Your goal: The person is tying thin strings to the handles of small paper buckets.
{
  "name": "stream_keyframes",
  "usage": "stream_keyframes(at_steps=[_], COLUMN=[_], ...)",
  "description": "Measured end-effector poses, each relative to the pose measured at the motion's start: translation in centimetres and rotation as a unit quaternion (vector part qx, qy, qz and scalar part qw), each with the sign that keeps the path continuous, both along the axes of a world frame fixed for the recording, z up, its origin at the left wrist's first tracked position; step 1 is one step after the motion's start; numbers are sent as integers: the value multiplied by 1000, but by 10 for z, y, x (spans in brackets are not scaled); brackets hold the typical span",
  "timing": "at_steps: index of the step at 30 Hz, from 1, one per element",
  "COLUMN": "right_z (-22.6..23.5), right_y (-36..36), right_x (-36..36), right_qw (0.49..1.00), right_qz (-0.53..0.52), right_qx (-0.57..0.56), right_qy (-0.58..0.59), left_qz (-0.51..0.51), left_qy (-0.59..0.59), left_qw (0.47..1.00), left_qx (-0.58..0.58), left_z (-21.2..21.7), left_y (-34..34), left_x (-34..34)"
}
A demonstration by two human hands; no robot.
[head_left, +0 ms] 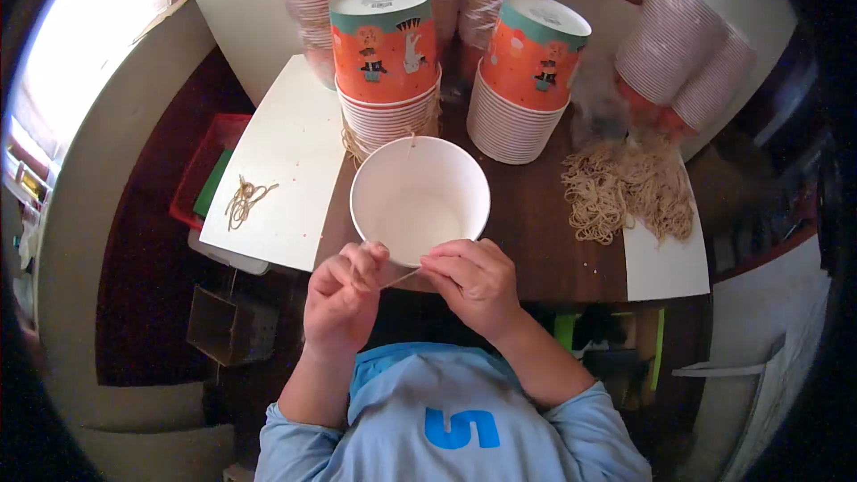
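A white-lined paper bucket [420, 201] stands in front of me with its mouth facing up. At its far rim a bit of cord [412, 140] hangs through. My left hand [343, 293] is closed just off the near-left rim, pinching a thin string [400, 278]. The string runs taut to my right hand [473, 284], whose fingers are pinched on it against the near rim. Whether the string passes through the rim there is hidden by my right fingertips.
Behind the bucket stand two upside-down stacks of orange printed buckets, a left stack [384, 62] and a right stack [534, 71]. Tan cords [625, 187] lie heaped at right; a few loose cords [246, 202] lie on the white board at left. Wrapped bucket stacks [669, 45] stand farther back.
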State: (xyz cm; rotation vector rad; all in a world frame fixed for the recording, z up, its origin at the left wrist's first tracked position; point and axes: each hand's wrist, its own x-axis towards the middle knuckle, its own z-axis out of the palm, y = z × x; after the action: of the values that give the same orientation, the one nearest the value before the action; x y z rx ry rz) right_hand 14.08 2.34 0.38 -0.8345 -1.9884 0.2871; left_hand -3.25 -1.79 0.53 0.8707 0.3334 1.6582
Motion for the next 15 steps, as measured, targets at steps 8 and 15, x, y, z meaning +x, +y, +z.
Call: stream_keyframes(at_steps=[8,15], right_z=[32,36], right_y=[32,138], right_x=[18,31], right_qw=[996,928], right_qz=[19,-188], right_qx=[-33,-110], right_qy=[-85,-304], left_qz=[-24,-41], left_qy=[61,118], left_qw=[997,992], left_qx=[47,-2], left_z=[-10,-45], left_y=[10,20], left_x=[-19,-14])
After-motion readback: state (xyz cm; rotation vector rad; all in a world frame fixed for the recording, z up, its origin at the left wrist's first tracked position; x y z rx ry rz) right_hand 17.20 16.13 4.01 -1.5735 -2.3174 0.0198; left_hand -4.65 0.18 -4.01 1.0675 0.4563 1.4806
